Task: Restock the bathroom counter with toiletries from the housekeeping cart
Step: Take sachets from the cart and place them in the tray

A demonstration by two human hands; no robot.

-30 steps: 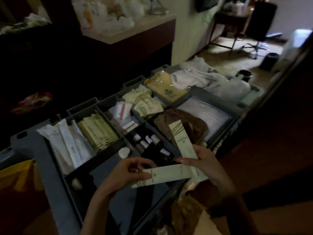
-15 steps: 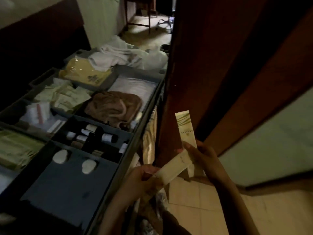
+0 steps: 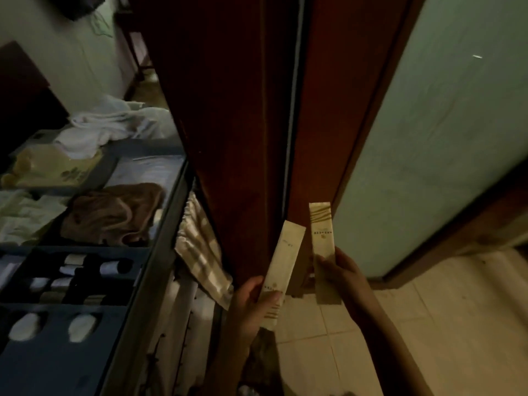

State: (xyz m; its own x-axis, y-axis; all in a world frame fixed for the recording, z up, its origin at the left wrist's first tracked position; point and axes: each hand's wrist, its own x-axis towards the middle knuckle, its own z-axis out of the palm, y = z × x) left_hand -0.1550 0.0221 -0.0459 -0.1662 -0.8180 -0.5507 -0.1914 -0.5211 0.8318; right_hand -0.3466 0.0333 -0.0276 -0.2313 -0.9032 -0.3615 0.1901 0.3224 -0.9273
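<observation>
My left hand point(image 3: 251, 305) grips a long cream toiletry packet point(image 3: 281, 270) near its lower end, the packet tilted slightly right. Beside it, my right hand point(image 3: 340, 270) holds a second cream packet point(image 3: 323, 241) with brown stripes at its top, standing nearly upright. Both packets hang over the tiled floor in front of a dark red door edge. The housekeeping cart point(image 3: 160, 232) lies at the left, its grey tray holding small bottles point(image 3: 85, 270), two white soaps point(image 3: 81, 327), a brown cloth point(image 3: 114, 212) and pale sachets point(image 3: 25, 212).
A dark red wooden door and frame point(image 3: 237, 124) stands straight ahead, with a pale green frosted panel point(image 3: 443, 138) to its right. Beige floor tiles point(image 3: 428, 338) spread below. White towels point(image 3: 108, 127) pile at the cart's far end. A striped cloth point(image 3: 200, 252) hangs off the cart's side.
My view has swung right, away from the cart toward the door. Both hands carried their packets along, and the left packet turned from lying crosswise to pointing up.
</observation>
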